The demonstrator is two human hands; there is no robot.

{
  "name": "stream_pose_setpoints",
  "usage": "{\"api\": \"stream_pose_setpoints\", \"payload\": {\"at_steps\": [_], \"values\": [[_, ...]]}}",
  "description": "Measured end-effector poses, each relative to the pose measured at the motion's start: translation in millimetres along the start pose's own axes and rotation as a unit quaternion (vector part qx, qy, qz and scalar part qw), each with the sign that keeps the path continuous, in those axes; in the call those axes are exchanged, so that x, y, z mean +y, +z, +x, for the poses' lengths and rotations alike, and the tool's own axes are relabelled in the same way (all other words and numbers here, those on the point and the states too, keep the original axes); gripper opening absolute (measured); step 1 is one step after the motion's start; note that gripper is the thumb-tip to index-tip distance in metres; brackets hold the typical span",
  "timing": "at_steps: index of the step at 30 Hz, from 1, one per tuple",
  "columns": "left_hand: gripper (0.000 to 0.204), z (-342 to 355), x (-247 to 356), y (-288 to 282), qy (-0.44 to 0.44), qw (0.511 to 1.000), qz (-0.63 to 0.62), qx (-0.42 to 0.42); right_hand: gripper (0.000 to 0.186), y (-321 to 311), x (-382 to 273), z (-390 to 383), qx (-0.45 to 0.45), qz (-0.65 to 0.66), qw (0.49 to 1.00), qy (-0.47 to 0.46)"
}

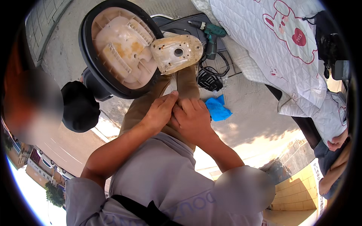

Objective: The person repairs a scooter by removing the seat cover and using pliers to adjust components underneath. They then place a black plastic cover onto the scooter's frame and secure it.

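Observation:
My left hand (160, 112) and my right hand (190, 117) meet over my brown trouser legs, fingers curled and touching; what lies between them, if anything, is hidden. Just beyond them is a black oval housing (88, 49) with a pale, ribbed, stained plastic interior. A cream rounded plate (172, 60) with a central hole and several small holes overlaps its right edge. Behind the plate a green and black cordless drill (212, 35) lies on a dark surface. A blue plastic item (217, 107) lies right of my hands, below a black ribbed part (208, 80).
A white quilted cover (260, 49) fills the upper right. A co-worker's hand (337, 141) touches it at the right edge. A person in a black cap (80, 106) is at the left. Grey pavement (56, 45) lies around, with cars (47, 160) on a road.

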State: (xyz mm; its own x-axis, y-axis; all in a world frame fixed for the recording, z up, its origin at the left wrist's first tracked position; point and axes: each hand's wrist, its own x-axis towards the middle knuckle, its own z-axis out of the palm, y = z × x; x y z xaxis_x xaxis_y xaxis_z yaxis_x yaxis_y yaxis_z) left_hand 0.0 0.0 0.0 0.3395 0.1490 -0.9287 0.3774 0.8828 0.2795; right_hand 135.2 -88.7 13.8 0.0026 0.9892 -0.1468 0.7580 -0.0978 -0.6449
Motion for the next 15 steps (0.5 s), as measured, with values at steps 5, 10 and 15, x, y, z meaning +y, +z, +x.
{"api": "stream_pose_setpoints", "payload": {"at_steps": [5, 10, 15], "values": [[0.043, -9, -57, -9, -0.104, 0.99, 0.085, 0.033, 0.008, 38, -22, -66, -0.042, 0.018, 0.999, -0.001], [0.055, -2, -97, -4, -0.178, 0.981, 0.081, 0.006, 0.018, 91, -15, -126, -0.016, 0.07, 0.997, 0.042], [0.065, 17, -134, -3, -0.249, 0.961, 0.108, -0.059, 0.02, 138, 6, -174, 0.038, 0.206, 0.966, 0.153]]}}
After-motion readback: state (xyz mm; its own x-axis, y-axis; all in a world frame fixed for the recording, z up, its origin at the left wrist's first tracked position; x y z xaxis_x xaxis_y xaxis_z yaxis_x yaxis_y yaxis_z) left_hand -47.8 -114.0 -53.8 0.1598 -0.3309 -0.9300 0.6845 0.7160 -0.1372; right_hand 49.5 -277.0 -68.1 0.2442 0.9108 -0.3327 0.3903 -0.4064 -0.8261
